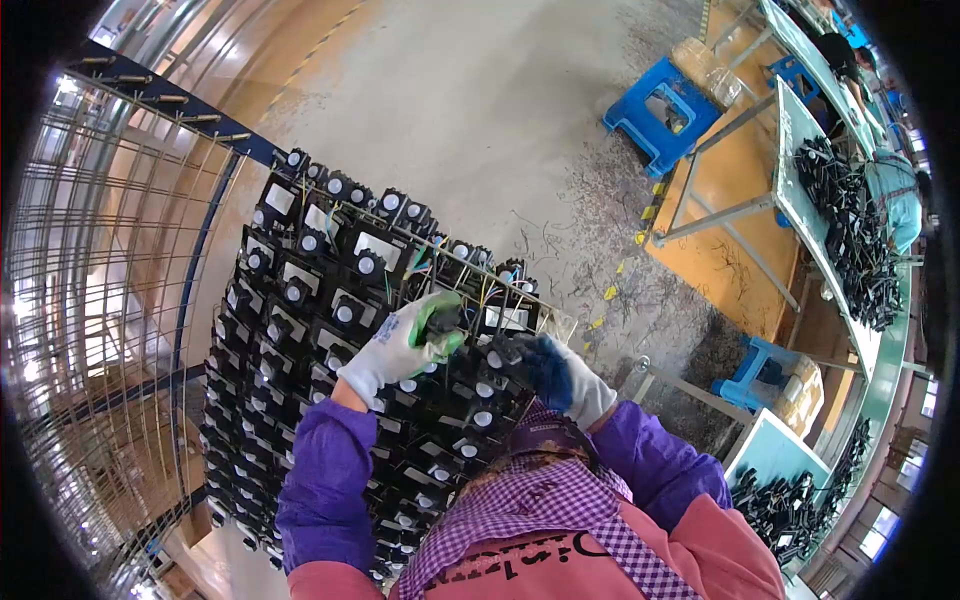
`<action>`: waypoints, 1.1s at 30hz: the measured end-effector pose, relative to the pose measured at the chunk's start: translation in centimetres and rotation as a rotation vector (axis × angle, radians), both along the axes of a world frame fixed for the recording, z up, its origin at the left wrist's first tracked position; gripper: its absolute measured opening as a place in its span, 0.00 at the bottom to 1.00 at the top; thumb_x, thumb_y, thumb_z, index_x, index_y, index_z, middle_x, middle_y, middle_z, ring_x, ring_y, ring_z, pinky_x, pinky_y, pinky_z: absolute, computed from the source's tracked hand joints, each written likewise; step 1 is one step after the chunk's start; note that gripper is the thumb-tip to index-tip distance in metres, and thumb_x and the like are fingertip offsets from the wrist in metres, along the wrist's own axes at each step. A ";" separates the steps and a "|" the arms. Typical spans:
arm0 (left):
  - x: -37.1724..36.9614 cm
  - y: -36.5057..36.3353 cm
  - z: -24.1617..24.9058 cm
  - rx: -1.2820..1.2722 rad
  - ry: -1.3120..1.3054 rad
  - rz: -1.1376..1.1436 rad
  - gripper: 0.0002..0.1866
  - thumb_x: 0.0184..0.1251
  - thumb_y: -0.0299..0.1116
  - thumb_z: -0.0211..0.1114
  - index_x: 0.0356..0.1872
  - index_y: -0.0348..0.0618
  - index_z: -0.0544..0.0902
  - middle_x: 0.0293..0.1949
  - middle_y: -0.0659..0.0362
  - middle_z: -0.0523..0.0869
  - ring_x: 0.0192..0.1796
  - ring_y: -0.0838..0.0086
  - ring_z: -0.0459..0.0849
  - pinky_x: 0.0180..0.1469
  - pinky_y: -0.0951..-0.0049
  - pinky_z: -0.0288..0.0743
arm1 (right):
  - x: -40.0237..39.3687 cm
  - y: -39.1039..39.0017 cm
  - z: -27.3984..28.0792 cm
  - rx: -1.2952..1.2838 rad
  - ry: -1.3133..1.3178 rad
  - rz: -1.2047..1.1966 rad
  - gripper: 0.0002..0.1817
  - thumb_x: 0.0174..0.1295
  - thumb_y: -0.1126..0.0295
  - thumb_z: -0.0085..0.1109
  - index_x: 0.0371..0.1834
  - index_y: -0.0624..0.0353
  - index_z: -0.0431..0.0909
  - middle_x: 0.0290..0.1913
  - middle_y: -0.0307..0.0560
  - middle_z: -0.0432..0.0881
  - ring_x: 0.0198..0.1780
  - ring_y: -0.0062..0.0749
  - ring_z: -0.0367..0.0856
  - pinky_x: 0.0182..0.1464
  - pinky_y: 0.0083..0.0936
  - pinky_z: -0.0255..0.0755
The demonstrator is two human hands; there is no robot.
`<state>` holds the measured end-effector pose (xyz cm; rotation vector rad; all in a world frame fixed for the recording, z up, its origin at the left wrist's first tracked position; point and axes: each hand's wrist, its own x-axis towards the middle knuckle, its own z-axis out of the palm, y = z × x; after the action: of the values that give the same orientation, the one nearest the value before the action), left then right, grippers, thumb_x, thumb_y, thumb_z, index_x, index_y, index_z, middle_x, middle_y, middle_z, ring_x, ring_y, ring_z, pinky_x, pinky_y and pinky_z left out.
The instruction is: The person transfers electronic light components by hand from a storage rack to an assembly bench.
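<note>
Both hands wear white work gloves. My left hand, green on the palm side, has its fingers curled round a small dark part in front of the rack. To its right, my right hand, dark blue on the fingers, closes on a black part. Many black units with round white caps and pale labels hang in rows below and around my hands. Thin coloured wires stick up between the two hands. The exact shape of the part in my left hand is hidden by the fingers.
A wire mesh rack with a blue frame stands at left. Blue stools rest on the floor at upper right and lower right. Long benches at right hold piles of black parts. A co-worker's sleeve shows beside them.
</note>
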<state>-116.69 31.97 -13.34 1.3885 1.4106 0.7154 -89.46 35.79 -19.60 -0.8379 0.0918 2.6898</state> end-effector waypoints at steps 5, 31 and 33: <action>-0.1 -1.1 -0.1 -0.068 0.002 0.011 0.25 0.63 0.30 0.66 0.61 0.35 0.72 0.56 0.53 0.80 0.59 0.70 0.77 0.63 0.72 0.67 | -2.0 1.2 0.1 0.152 -0.394 0.377 0.14 0.68 0.65 0.56 0.51 0.62 0.78 0.44 0.45 0.84 0.41 0.30 0.84 0.43 0.26 0.80; 2.1 -5.7 1.3 0.239 0.061 0.818 0.20 0.63 0.21 0.62 0.58 0.34 0.73 0.53 0.51 0.81 0.52 0.71 0.81 0.51 0.75 0.75 | -8.6 1.0 0.6 0.845 -0.468 0.497 0.16 0.65 0.75 0.55 0.56 0.59 0.75 0.41 0.41 0.84 0.34 0.20 0.81 0.35 0.21 0.77; 0.9 -4.3 0.8 0.162 0.165 0.812 0.22 0.64 0.24 0.62 0.60 0.35 0.72 0.52 0.53 0.81 0.50 0.71 0.81 0.53 0.75 0.74 | -8.5 0.9 0.4 0.730 -0.428 0.429 0.15 0.65 0.75 0.55 0.55 0.59 0.75 0.40 0.41 0.84 0.34 0.22 0.82 0.35 0.22 0.78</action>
<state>-115.80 27.69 -12.57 0.9719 2.1117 1.2691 -97.98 36.70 -19.17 -1.2277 -1.2007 2.4903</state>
